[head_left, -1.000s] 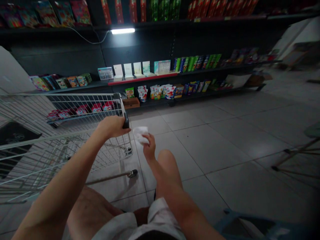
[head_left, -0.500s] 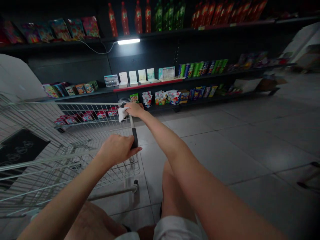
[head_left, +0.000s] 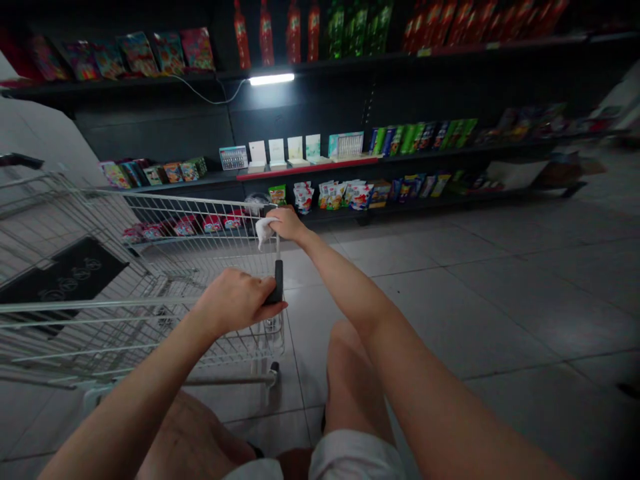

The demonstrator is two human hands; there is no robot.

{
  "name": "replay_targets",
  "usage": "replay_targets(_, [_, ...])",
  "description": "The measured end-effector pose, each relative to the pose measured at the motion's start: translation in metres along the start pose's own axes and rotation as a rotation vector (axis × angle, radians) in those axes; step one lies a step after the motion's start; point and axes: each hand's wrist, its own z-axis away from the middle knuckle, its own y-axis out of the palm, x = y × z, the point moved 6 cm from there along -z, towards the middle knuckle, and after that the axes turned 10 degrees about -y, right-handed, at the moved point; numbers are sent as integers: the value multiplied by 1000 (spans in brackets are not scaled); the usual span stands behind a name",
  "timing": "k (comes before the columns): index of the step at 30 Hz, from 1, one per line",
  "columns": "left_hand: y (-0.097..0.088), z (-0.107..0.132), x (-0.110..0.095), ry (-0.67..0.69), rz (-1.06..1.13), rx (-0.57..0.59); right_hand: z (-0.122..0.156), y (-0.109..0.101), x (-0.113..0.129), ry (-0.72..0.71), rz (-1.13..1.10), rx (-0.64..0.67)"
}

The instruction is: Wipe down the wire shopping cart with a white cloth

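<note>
Since the earlier frame, the right hand [head_left: 289,224] has risen from beside the knee to the far end of the shopping cart [head_left: 195,230], and the whole view has swung slightly, with the shelves sitting a little further right. That hand's grip is closed on a crumpled white tissue [head_left: 265,231], which pokes out on the left of the fingers and lies against the cart's top rail, just beside a thin metal upright. The left hand [head_left: 234,301] is clamped over a black plastic handle [head_left: 278,282] on the near end of the cart, its fingers curled round the bar. The cart's wire basket stands to the left of both arms, and a dark panel [head_left: 70,277] shows through the mesh. Beyond it, black shelving [head_left: 150,127] runs across the view, carrying red bottles [head_left: 267,40], greeting cards [head_left: 277,152], green boxes [head_left: 415,139] and snack pouches [head_left: 345,197], with a strip light [head_left: 271,79] glowing beneath the upper shelf. Grey floor tiles [head_left: 450,320] spread to the right, and the person's bare knee [head_left: 345,353] and white shorts [head_left: 355,460] sit low in the view, below the arms.
</note>
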Motion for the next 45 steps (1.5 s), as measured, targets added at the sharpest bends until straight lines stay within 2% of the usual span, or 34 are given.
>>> replay_targets(5, [-3, 27, 8, 70, 77, -45, 26, -3, 21, -4, -36, -92])
replay_targets(8, [-7, 43, 25, 49, 170, -41, 39, -3, 32, 15, -68, -172])
replay_targets(11, [-10, 54, 49, 9, 363, 13, 54, -4, 48, 45, -79, -299])
replay_targets(14, [-5, 53, 70, -75, 554, 136, 76, 3, 81, 60, -68, -481])
replay_targets(17, [9, 42, 81, -247, 714, 275, 108, 39, 128, 83, -48, -575])
replay_targets(19, [16, 31, 81, -310, 727, 312, 131, 76, 153, 63, -36, -552])
replay_targets(21, [21, 22, 79, -315, 648, 304, 148, 111, 163, -36, -24, -473])
replay_targets(23, [25, 18, 80, -309, 592, 294, 155, 132, 150, -141, 0, -379])
replay_targets(25, [30, 20, 87, -315, 596, 311, 150, 131, 112, -93, 27, -368])
replay_targets(26, [33, 21, 92, -324, 620, 333, 143, 124, 87, 12, 29, -414])
replay_targets(28, [41, 24, 104, -352, 672, 380, 131, 106, 45, 318, -1, -578])
replay_targets(29, [44, 24, 111, -361, 694, 394, 127, 102, 35, 457, -19, -655])
replay_targets(31, [51, 21, 121, -375, 742, 400, 119, 109, 42, 601, -29, -744])
replay_targets(32, [54, 20, 125, -386, 767, 403, 117, 119, 56, 591, -18, -744])
replay_targets(34, [61, 19, 132, -414, 825, 435, 116, 145, 91, 450, 17, -651])
replay_targets(36, [66, 22, 136, -426, 865, 476, 123, 169, 113, 241, 46, -454])
replay_targets(37, [66, 24, 139, -425, 874, 488, 129, 177, 114, 138, 54, -332])
replay_targets(38, [66, 26, 140, -420, 878, 494, 137, 179, 107, 50, 60, -218])
replay_targets(40, [64, 30, 144, -414, 893, 501, 153, 167, 74, -51, 74, -72])
replay_targets(43, [65, 30, 145, -425, 949, 532, 167, 125, 15, 16, 169, -161])
replay_targets(45, [68, 25, 142, -427, 977, 541, 167, 110, 2, 111, 220, -310])
